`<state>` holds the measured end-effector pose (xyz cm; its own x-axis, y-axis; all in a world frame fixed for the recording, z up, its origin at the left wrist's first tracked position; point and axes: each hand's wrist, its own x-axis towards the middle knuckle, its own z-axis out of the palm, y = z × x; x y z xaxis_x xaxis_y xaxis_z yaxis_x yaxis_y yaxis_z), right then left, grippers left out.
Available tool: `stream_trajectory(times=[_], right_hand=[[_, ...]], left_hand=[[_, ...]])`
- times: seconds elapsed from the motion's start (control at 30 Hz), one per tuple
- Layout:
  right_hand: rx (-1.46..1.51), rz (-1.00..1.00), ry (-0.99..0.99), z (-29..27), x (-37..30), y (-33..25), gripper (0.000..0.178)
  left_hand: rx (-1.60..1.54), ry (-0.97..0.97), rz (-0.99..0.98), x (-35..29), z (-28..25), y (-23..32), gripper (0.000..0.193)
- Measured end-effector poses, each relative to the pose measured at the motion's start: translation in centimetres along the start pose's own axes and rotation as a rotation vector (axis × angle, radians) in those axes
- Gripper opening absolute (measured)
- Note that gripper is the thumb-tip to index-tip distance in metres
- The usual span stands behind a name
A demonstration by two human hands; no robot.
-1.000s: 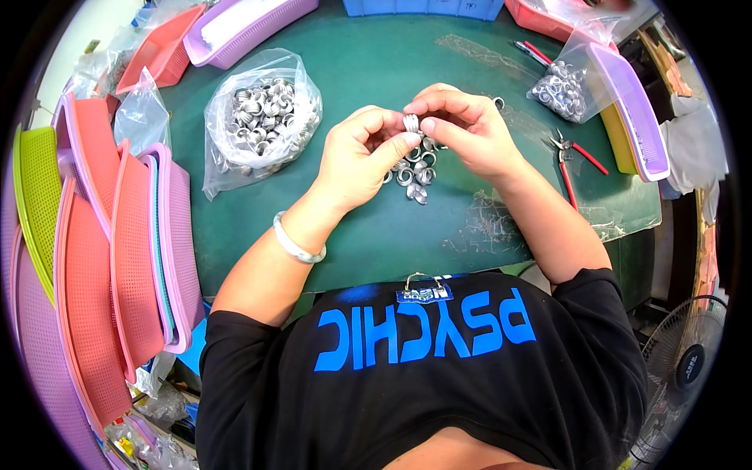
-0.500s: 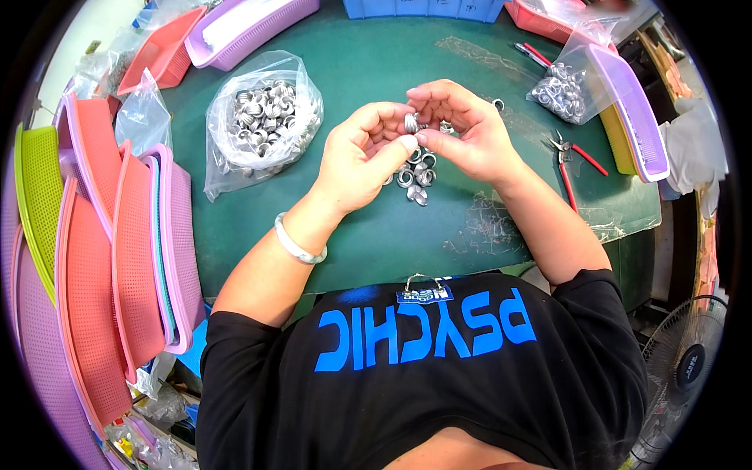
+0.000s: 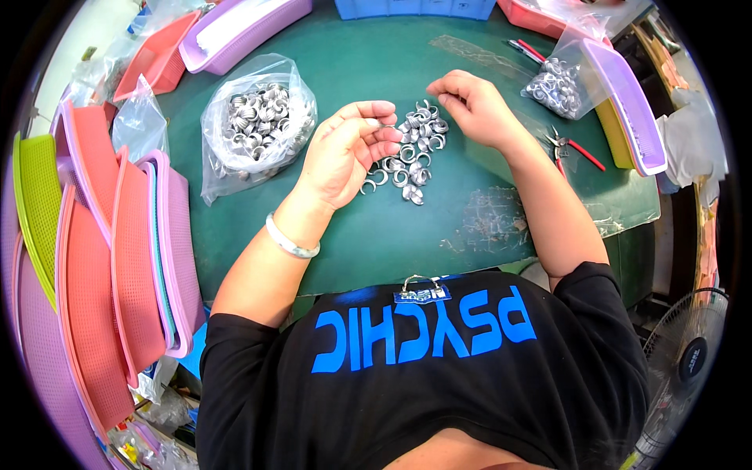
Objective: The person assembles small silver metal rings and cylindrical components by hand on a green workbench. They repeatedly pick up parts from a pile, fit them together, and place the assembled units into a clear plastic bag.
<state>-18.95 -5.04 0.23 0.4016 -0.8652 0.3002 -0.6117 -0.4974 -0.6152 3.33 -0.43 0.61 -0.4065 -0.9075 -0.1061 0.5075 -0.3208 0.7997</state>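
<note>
A loose pile of small silver metal rings (image 3: 413,155) lies on the green table top (image 3: 368,235). My left hand (image 3: 348,153) is palm-up just left of the pile, its fingers curled, and it seems to pinch one ring at the fingertips. My right hand (image 3: 474,106) is at the pile's far right edge with its fingers bent together and touching the rings there. Whether it holds one is hidden. A pale bracelet (image 3: 290,239) is on my left wrist.
A clear bag full of rings (image 3: 258,125) sits left of my hands, and a smaller one (image 3: 552,86) at the right by a purple tray (image 3: 627,102). Red-handled pliers (image 3: 572,147) lie beside my right forearm. Stacked mesh baskets (image 3: 94,258) line the left; a fan (image 3: 689,360) stands lower right.
My hands were together over the pile, working one ring between them. They have drawn apart: the left dropped toward me, the right moved out to the pile's far right edge.
</note>
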Motion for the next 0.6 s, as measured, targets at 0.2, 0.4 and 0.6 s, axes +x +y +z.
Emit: stream_trajectory(times=[0.2, 0.4, 0.6], right_hand=[[-0.056, -0.036, -0.090, 0.3, 0.3, 0.0, 0.016], [0.388, 0.180, -0.104, 0.3, 0.3, 0.2, 0.012], [0.977, 0.239, -0.104, 0.0, 0.2, -1.8, 0.014]], left_hand=[[0.084, 0.015, -0.027, 0.0, 0.0, -0.2, 0.018], [0.167, 0.049, -0.041, -0.1, 0.3, -0.2, 0.015], [0.232, 0.069, -0.038, -0.3, 0.7, -0.4, 0.017]])
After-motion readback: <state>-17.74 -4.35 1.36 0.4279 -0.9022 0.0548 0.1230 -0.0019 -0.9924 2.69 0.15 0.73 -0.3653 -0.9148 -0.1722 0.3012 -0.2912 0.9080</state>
